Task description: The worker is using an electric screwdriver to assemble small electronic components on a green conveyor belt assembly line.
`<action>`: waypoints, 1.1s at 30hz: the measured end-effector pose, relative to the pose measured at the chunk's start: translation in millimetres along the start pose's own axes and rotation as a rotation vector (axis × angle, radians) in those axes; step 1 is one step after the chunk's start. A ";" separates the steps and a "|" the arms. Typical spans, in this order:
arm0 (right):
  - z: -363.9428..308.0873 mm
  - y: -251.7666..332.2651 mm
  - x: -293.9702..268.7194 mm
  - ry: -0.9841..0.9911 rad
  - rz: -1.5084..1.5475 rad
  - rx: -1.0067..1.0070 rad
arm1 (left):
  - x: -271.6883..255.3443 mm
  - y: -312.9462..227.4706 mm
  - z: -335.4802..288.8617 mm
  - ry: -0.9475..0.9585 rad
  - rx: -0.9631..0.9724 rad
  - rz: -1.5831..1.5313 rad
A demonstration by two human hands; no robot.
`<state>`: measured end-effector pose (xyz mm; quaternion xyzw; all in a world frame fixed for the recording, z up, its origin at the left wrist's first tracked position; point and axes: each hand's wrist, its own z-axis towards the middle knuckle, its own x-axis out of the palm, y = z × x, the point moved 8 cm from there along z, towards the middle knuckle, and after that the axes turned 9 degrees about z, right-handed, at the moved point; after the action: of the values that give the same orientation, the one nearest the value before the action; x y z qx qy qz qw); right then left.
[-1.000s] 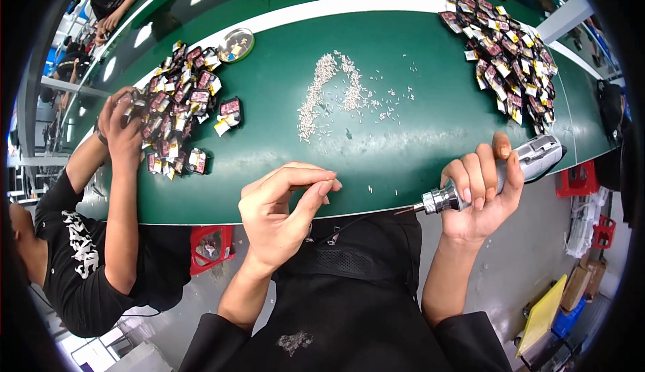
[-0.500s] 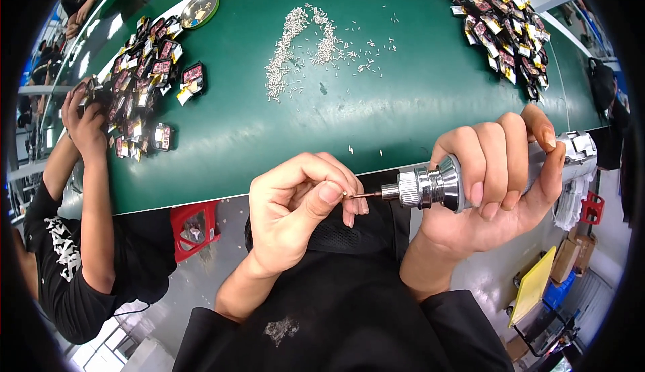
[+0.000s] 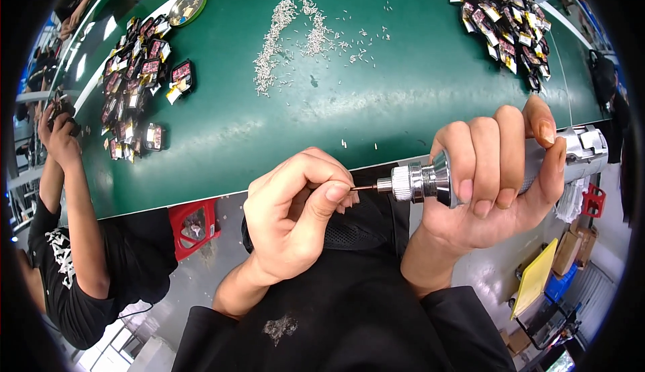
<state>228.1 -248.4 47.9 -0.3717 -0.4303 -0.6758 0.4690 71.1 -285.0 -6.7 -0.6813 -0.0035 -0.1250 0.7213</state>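
Observation:
My right hand (image 3: 500, 177) is wrapped round a silver cylindrical power tool (image 3: 423, 180) with a knurled collar. Its thin copper-coloured bit (image 3: 366, 187) points left. The bit's tip meets the pinched thumb and forefinger of my left hand (image 3: 292, 214), which is closed. A tiny metal piece showed in that pinch a moment ago; the fingertips now hide it. Beyond my hands, many small silver pins (image 3: 272, 46) lie loose on the green table (image 3: 215, 150), and several stray pins (image 3: 344, 143) rest near its front edge.
Black modules with white and yellow tabs are heaped at the left (image 3: 131, 96) and far right (image 3: 504, 19). A round dish (image 3: 187, 7) stands at the far left. A co-worker's hands (image 3: 60, 137) hold a dark part. Below the table is a red stool (image 3: 191, 227).
My left fingertips have closed over the tiny metal piece and the bit's tip. The tool has shifted slightly. The view has moved a little, and the co-worker's hands have moved left and down.

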 end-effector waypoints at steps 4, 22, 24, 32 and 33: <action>1.1 1.4 -4.1 0.010 -0.043 -0.002 | 0.0 -14.4 0.2 -0.096 0.229 0.421; 12.6 26.3 -54.6 -0.237 0.086 -0.149 | -17.6 -6.5 37.9 -0.058 0.012 0.324; 12.1 25.5 -54.2 -0.254 0.101 -0.153 | 2.7 0.3 30.1 -0.010 -0.030 0.217; 14.1 25.3 -47.9 -0.224 0.087 -0.151 | 18.8 9.0 29.5 -0.065 0.068 0.164; 13.6 25.8 -48.5 -0.223 0.087 -0.150 | 18.0 9.1 29.6 -0.073 0.075 0.185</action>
<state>267.8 -225.4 14.8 -0.4970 -0.4116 -0.6394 0.4181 95.1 -258.7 -10.4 -0.6553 0.0284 -0.0327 0.7541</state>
